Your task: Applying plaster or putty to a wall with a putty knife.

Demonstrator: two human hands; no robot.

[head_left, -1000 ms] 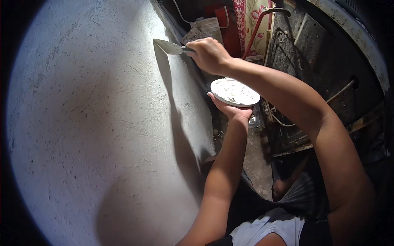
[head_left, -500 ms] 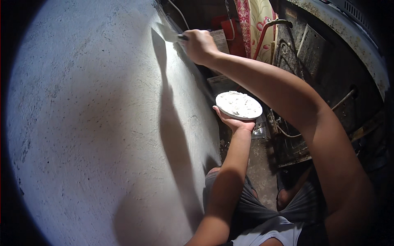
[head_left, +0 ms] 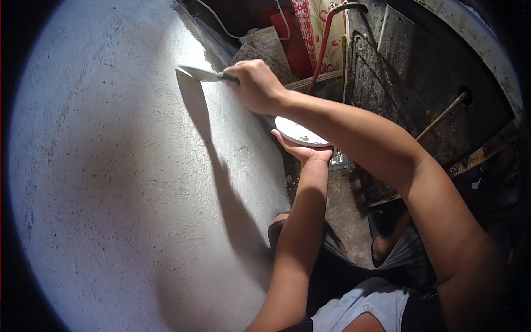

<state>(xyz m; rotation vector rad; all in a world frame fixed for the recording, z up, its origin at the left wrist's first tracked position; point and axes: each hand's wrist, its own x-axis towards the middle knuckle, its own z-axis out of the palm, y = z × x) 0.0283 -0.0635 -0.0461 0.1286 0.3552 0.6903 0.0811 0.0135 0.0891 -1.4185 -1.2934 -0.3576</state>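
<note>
My right hand [head_left: 257, 86] is closed round the dark handle of a trowel [head_left: 200, 74]. Its flat metal blade points left and meets the upper part of the white, rough-plastered wall [head_left: 138, 182], near the wall's far edge. Below and behind that arm, my left hand [head_left: 304, 150] supports a round white plate [head_left: 303, 138] from underneath, palm up. White paste lies on the plate, and my right forearm covers part of it. Long shadows of the arm and trowel fall down the wall.
To the right stands a large dark metal panel [head_left: 409, 83] with rods and a red bent bar [head_left: 323, 47]. Flower-patterned cloth [head_left: 326, 27], a red object [head_left: 293, 44] and a white cable are at the back. Worn concrete floor [head_left: 345, 216] shows by my feet.
My right hand and the trowel have moved down the wall, toward me, and the blade shows more of its face. The view has shifted a little; my left hand still supports the plate.
</note>
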